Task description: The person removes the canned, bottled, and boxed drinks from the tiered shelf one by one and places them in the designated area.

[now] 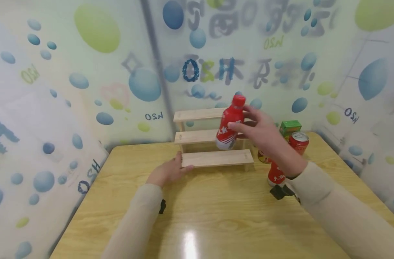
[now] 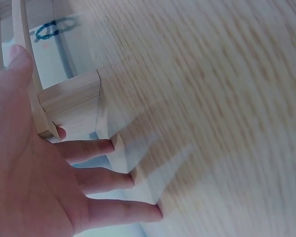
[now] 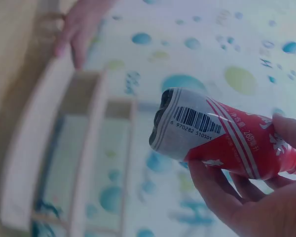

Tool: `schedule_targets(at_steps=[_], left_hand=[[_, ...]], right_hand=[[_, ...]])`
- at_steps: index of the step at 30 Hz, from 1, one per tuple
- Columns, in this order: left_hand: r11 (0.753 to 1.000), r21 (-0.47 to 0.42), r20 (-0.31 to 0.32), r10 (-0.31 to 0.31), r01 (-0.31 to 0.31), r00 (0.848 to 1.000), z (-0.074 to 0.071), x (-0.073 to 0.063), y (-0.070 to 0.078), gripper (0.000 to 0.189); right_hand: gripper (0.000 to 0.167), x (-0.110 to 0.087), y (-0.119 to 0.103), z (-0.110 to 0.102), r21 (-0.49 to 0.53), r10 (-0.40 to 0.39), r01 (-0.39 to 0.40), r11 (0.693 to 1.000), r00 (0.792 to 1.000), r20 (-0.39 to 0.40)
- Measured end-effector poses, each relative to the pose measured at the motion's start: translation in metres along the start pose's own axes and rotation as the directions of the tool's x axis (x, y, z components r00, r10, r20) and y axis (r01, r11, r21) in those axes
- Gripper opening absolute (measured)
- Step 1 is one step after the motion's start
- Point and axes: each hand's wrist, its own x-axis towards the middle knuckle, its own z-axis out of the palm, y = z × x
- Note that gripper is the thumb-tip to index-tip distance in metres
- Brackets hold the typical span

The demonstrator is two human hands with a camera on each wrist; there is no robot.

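My right hand [image 1: 263, 131] grips a red bottle [image 1: 230, 120] with a red cap and a white base, thumb on one side and fingers on the other. The bottle is slightly tilted above the three-step wooden shelf rack [image 1: 217, 159]. In the right wrist view the bottle's barcode label [image 3: 197, 121] shows. My left hand [image 1: 169, 172] holds the left end of the lowest step, with the thumb along its front edge. In the left wrist view, the other fingers [image 2: 123, 210] of that hand stretch down to the wooden table [image 2: 222, 148], and the index finger is mostly hidden behind the board.
Right of the rack stand a green box [image 1: 290, 126], a red can [image 1: 299, 141] and another red bottle [image 1: 275, 175], partly behind my right forearm. A further can [image 1: 263, 157] is mostly hidden. A patterned wall [image 1: 138, 122] rises behind the table.
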Motion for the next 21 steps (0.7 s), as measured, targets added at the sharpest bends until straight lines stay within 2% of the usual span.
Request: schedule_targets(at_steps=[5,9,11,15,18,21], left_hand=[[1.0,0.03,0.006,-0.003,0.003,1.0,0.001,0.001,-0.002,0.114],[1.0,0.016,0.0,0.014,-0.014,1.0,0.0,0.002,-0.001,0.113],[1.0,0.016,-0.002,0.012,-0.012,1.0,-0.001,0.002,-0.001,0.113],[1.0,0.028,0.006,0.003,-0.004,1.0,-0.002,0.001,0.0,0.115],[0.999,0.034,0.013,0.002,-0.002,1.0,-0.002,0.0,0.002,0.115],[0.999,0.033,0.011,0.001,-0.001,1.0,-0.002,0.0,0.005,0.112]], right_hand=[[0.081,-0.027,-0.006,-0.064,-0.14,0.015,-0.038,0.989,0.986,-0.166],[0.078,-0.043,0.007,-0.112,-0.201,0.028,-0.084,0.976,0.963,-0.267],[0.076,-0.05,0.018,-0.13,-0.241,0.044,-0.124,0.963,0.949,-0.313],[0.076,-0.063,0.041,-0.153,-0.323,0.058,-0.191,0.927,0.923,-0.381],[0.079,-0.071,0.057,-0.164,-0.374,0.062,-0.22,0.901,0.918,-0.392],[0.082,-0.078,0.072,-0.171,-0.388,0.076,-0.24,0.89,0.917,-0.392]])
